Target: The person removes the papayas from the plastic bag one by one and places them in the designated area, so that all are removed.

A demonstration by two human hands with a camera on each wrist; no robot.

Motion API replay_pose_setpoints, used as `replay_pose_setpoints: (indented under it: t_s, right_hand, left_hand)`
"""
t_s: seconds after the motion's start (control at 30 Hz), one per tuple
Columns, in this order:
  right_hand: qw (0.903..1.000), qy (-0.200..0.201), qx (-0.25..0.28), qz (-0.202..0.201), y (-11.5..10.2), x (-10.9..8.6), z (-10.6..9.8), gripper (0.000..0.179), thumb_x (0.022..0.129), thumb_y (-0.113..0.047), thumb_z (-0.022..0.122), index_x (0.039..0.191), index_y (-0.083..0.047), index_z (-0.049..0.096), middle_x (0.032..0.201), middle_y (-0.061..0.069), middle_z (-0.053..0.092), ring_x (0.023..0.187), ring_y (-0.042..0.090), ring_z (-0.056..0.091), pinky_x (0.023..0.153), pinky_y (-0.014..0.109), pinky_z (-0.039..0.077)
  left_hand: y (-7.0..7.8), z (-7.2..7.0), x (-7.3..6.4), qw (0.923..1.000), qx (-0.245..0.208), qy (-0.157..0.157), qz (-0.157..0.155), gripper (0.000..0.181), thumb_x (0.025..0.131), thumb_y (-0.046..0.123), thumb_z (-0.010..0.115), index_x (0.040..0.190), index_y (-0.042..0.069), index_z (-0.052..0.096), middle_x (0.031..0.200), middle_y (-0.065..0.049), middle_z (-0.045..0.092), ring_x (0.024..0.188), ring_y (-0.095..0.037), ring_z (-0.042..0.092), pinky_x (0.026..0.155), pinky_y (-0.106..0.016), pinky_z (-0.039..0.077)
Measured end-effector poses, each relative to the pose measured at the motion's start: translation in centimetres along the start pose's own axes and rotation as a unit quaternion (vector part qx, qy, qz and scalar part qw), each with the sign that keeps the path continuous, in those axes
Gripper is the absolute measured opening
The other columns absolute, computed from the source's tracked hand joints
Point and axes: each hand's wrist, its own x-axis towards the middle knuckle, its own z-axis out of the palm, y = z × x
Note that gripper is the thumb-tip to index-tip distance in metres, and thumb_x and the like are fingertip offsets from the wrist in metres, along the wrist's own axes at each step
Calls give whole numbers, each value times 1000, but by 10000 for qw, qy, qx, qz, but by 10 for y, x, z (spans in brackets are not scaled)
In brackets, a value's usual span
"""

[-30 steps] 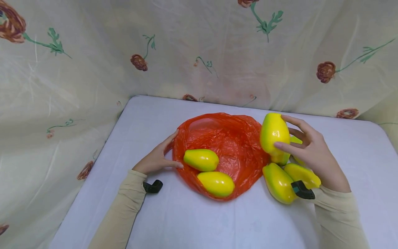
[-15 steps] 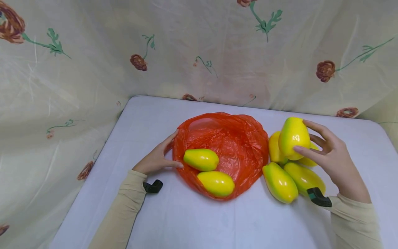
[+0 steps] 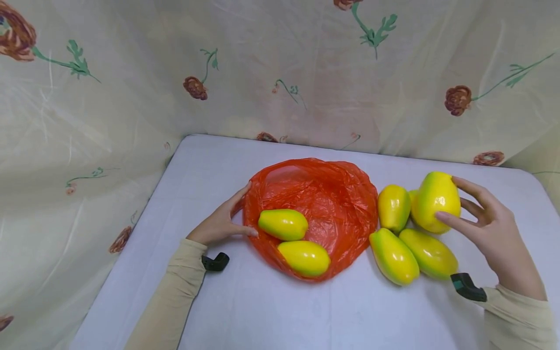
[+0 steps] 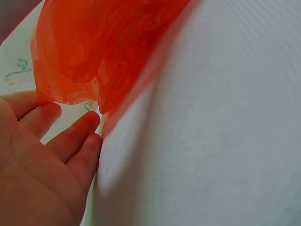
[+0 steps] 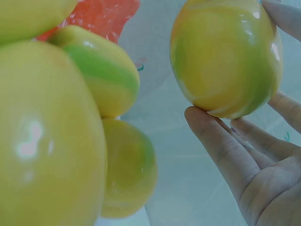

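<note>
My right hand holds a glossy yellow-green papaya between thumb and fingertips. In the right wrist view, fingers reach around the held papaya, which stands apart from the others. Several more papayas, such as this near one, lie grouped right of an open red plastic bag. Inside the bag, an upper papaya and a lower papaya lie on their sides. My left hand rests at the bag's left rim, thumb and fingers spread; in the left wrist view its fingertips touch the red plastic.
A white cloth covers the table. Behind and to the left hangs a pale curtain with printed flowers. Both wrists wear dark camera mounts, the left mount lying close to the tabletop.
My right hand has carried the papaya rightward and slightly nearer, from beside the bag's right rim to over the right of the group, uncovering papayas beneath. Left hand and bag stay put.
</note>
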Motion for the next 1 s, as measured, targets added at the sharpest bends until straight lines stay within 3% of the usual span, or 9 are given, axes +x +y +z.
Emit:
replay_pose_setpoints:
  t_s: [0.33,0.53,0.8,1.0]
  right_hand:
    - [9990,308,-115,296,18,-10,-11,73,89,-23,71,151,-31,33,158,-12,28,130,4,42,72,-4,42]
    - [9982,487,-97,338,25,-13,-15,74,88,-20,72,151,-30,34,158,-12,28,120,-8,41,71,-4,42]
    - [9960,598,-383,546,39,-20,-18,76,88,-25,71,152,-33,31,160,-14,24,139,13,37,72,-5,40]
    - [9947,774,-474,490,47,-24,-21,75,89,-22,71,152,-31,32,159,-13,26,116,-10,38,77,-6,39]
  left_hand:
    - [2,1,0,10000,-36,-30,-35,111,66,51,86,151,50,15,161,18,17,151,-19,18,113,-58,34]
    - [0,0,0,10000,-55,-6,12,110,66,50,86,151,49,16,161,18,17,150,-20,18,114,-60,31]
    - [1,0,0,10000,-4,-8,-34,111,65,51,86,151,49,16,161,18,17,150,-19,18,113,-59,33]
    - [-1,0,1,10000,-23,-4,-8,110,65,51,86,151,50,16,161,18,17,150,-20,18,113,-58,34]
